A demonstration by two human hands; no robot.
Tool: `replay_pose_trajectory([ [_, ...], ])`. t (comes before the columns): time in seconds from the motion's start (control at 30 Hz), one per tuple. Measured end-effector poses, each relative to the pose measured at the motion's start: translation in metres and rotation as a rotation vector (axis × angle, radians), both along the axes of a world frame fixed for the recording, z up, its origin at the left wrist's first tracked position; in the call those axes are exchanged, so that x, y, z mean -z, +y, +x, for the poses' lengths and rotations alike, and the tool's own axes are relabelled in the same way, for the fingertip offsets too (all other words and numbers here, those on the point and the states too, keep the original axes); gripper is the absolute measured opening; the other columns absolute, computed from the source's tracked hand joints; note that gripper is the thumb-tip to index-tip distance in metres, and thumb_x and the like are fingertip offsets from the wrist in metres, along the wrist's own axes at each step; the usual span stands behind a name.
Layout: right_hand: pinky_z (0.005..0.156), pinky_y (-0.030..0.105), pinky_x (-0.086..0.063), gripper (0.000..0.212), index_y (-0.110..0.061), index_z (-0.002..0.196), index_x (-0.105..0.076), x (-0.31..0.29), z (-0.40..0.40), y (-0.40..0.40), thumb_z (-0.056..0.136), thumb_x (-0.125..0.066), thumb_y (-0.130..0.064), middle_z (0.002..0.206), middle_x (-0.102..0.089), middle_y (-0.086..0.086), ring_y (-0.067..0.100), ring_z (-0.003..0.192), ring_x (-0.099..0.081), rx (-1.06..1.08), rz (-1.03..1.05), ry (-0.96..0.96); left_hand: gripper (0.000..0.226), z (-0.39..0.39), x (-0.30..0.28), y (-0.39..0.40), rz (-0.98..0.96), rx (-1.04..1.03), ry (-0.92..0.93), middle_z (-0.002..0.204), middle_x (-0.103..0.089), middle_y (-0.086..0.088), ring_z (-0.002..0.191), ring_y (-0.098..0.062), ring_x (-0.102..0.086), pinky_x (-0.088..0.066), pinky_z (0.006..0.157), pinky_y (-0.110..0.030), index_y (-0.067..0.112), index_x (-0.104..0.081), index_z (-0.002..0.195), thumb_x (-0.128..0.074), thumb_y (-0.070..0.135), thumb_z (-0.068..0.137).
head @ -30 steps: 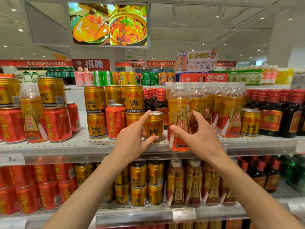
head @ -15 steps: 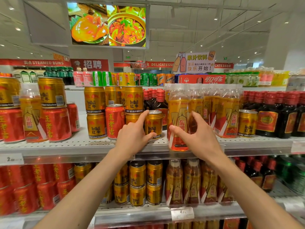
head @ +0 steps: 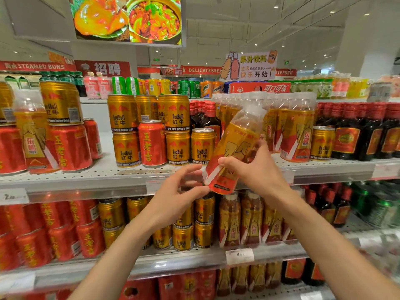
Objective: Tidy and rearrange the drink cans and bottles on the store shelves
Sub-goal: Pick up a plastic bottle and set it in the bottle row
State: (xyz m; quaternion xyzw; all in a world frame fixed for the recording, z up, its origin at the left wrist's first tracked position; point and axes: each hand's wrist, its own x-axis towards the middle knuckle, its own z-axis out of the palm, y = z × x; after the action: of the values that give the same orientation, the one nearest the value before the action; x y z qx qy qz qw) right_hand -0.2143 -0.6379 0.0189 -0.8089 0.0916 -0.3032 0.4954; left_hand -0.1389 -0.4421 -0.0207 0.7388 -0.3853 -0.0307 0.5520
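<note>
A grey perforated upper shelf [head: 86,174] runs the width of a store drinks aisle, with a lower shelf [head: 173,263] beneath it, both packed with cans and bottles. On the upper shelf, gold Red Bull cans [head: 123,131] stand stacked two high beside a single red can [head: 152,142], then more gold cans, the nearest being a lone gold can [head: 202,146] at the shelf's front. Behind and to the right stands a row of amber drink bottles [head: 296,131], followed by dark red-capped bottles [head: 357,131]; one more gold can [head: 321,142] sits between those two groups. At far left, red cans [head: 69,147] carry gold cans on top, with another amber bottle in front. The lower shelf holds red cans, gold cans and amber bottles in similar order.

In front of the upper shelf's edge, a person's right hand [head: 257,169] grips an amber bottle [head: 233,148] around its lower half, thumb across the label, fingers wrapped behind. The bottle is lifted off the shelf and tilted, its white cap leaning up and to the right, its base toward the left. The left hand [head: 177,195] is just below and beside the bottle's base, fingers loosely spread and slightly bent, fingertips at or very near the base; whether they actually touch it cannot be told.
</note>
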Motion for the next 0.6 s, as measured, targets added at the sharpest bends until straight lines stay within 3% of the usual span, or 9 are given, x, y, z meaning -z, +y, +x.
replay_pose_trajectory([
  [0.13,0.096,0.044,-0.055,0.091,-0.031,0.129,-0.047,0.012,0.006,0.013,0.055,-0.084,-0.067,0.115,-0.069,-0.011,0.013,0.107,-0.068,-0.023,0.078,0.031,0.052,0.001,0.005,0.01,0.005,0.003,0.015,0.123,-0.066,0.023,0.107,0.011,-0.065,-0.054,0.096,-0.025,0.054,-0.056,0.122,-0.081,0.05,0.077],
  [0.2,0.094,0.043,-0.057,0.084,-0.028,0.129,-0.048,0.016,0.006,0.019,0.06,-0.086,-0.06,0.115,-0.071,-0.007,0.015,0.104,-0.071,-0.048,0.155,0.036,0.052,0.003,0.007,0.015,-0.023,-0.005,0.022,0.119,-0.068,0.021,0.102,0.01,-0.068,-0.054,0.089,-0.022,0.05,-0.058,0.122,-0.082,0.045,0.077],
  [0.3,0.088,0.043,-0.06,0.057,-0.024,0.122,-0.055,0.021,0.004,0.024,0.075,-0.083,-0.042,0.104,-0.077,-0.002,0.017,0.094,-0.075,-0.11,0.242,0.042,0.054,0.009,0.012,0.023,-0.033,-0.009,0.014,0.119,-0.068,0.021,0.098,0.007,-0.069,-0.056,0.079,-0.015,0.044,-0.062,0.127,-0.085,0.035,0.08],
  [0.4,0.09,0.043,-0.059,0.044,-0.028,0.116,-0.059,0.027,0.001,0.024,0.079,-0.079,-0.043,0.102,-0.078,-0.004,0.015,0.095,-0.075,-0.116,0.238,0.067,0.058,0.014,0.018,0.027,-0.029,0.014,0.029,0.12,-0.072,0.015,0.101,-0.002,-0.072,-0.06,0.086,-0.021,0.039,-0.064,0.13,-0.088,0.031,0.078],
  [0.5,0.094,0.046,-0.057,0.045,-0.029,0.113,-0.063,0.034,-0.003,0.019,0.077,-0.078,-0.052,0.103,-0.078,-0.005,0.018,0.098,-0.075,-0.119,0.237,0.097,0.06,0.014,0.02,0.024,-0.01,0.024,0.016,0.116,-0.075,0.014,0.102,-0.006,-0.074,-0.061,0.087,-0.027,0.036,-0.065,0.131,-0.089,0.03,0.077],
  [0.6,0.096,0.047,-0.055,0.059,-0.03,0.114,-0.064,0.035,-0.009,0.006,0.068,-0.079,-0.063,0.106,-0.078,-0.004,0.019,0.098,-0.074,-0.115,0.231,0.089,0.062,0.009,0.019,0.012,-0.002,0.015,0.01,0.112,-0.076,0.012,0.1,-0.006,-0.074,-0.062,0.087,-0.026,0.031,-0.065,0.132,-0.089,0.027,0.076],
])
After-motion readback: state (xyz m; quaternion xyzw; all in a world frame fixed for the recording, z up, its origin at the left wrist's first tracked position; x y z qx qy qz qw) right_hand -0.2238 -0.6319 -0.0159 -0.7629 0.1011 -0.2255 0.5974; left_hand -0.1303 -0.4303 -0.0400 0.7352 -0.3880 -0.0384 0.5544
